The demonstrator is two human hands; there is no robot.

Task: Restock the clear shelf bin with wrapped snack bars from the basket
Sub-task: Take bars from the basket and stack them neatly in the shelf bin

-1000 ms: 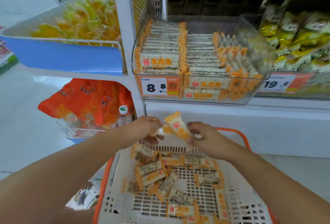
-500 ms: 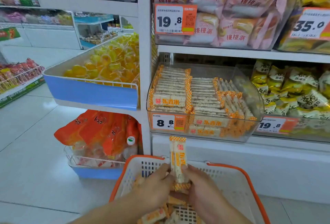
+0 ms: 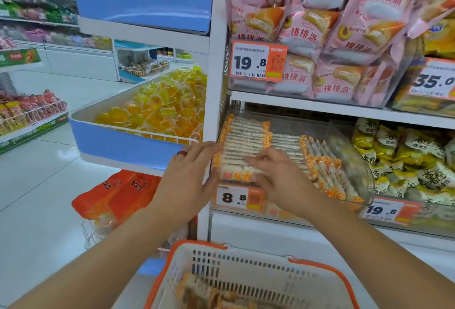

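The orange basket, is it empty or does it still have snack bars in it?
Not empty. Wrapped snack bars still lie on the bottom of the basket; how many is unclear, since the picture cuts it off.

Clear shelf bin (image 3: 354,161) — neat snack-bar rows (image 3: 248,141), white-and-orange basket (image 3: 246,274) below

Clear bin (image 3: 354,161) sits on the middle shelf, right of the upright post (image 3: 216,87). Snack bars (image 3: 246,141) stacked in rows in its left part, more leaning on the right. Left hand (image 3: 187,180) at the bin's left front corner, right hand (image 3: 278,175) on the front stack. Price tag (image 3: 240,196) on the bin front, below the hands. Basket (image 3: 246,276) below, in front of the shelf; probably bars inside, blurred. Bagged cakes (image 3: 320,25) on the shelf above.
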